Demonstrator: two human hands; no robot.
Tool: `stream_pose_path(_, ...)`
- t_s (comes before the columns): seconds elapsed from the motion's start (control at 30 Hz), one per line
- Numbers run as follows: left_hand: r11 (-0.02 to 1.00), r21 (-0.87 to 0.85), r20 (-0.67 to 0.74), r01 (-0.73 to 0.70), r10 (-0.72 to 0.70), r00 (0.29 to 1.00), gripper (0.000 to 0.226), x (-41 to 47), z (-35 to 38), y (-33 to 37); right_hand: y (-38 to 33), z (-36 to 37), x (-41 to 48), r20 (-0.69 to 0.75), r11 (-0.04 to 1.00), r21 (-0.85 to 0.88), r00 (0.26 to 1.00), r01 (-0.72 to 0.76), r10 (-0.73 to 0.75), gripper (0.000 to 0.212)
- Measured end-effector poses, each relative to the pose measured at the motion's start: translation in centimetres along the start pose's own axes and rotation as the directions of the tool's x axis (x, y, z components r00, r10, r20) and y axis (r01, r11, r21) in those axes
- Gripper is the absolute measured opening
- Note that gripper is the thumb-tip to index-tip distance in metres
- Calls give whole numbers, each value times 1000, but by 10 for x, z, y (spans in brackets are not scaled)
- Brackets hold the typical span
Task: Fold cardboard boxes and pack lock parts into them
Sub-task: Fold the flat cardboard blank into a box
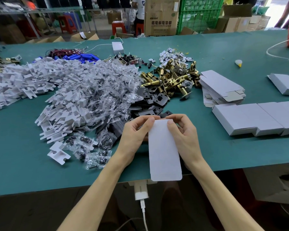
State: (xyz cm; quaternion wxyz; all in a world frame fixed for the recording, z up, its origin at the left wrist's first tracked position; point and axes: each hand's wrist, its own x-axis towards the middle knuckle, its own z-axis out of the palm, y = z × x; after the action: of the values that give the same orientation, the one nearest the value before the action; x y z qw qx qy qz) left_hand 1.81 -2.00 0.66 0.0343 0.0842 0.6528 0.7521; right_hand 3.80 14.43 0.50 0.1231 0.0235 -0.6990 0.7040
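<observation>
1. Two bare hands hold one flat white cardboard box blank (163,152) by its far end. The left hand (133,135) pinches the far left corner, thumb on top and fingers curled underneath. The right hand (182,134) grips the far right corner the same way. The blank's near end overhangs the table edge towards the person.
2. Below that edge hangs a white charger (141,191) with a cable running down from it.
3. The work surface is a green-covered table (23,164).
4. Just left of the hands lie clear screw bags (107,90) in a broad heap, with white plastic inserts (32,75) spread further left.
5. Directly beyond the hands lie black plates (150,104), touching the bag heap. The fingertips hide part of the nearest ones.
6. Behind the plates is a pile of brass latches (172,79).
7. To the right, a row of folded boxes (257,117) stands near the table edge. A stack of flat blanks (222,85) lies beyond it, beside the latches.
8. Towards the far side are blue cylinders (85,57), red and black wires (63,51) and a small white box (118,47).
9. Past the table stand a brown carton (160,19), green crates (200,14) and red stools (118,26).
</observation>
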Motion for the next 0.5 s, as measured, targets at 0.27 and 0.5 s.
stream_pose_path(0.27, 985, 121, 107, -126, 113, 988, 55, -1, 1, 0, 1, -4, 4, -98, 994, 69, 991, -89, 95, 16)
stream_pose_path(0.5, 965, 191, 31, -179, 177, 984, 43, 0, 3, -1, -7, -1, 4, 79, 947, 277, 986, -164, 148, 44)
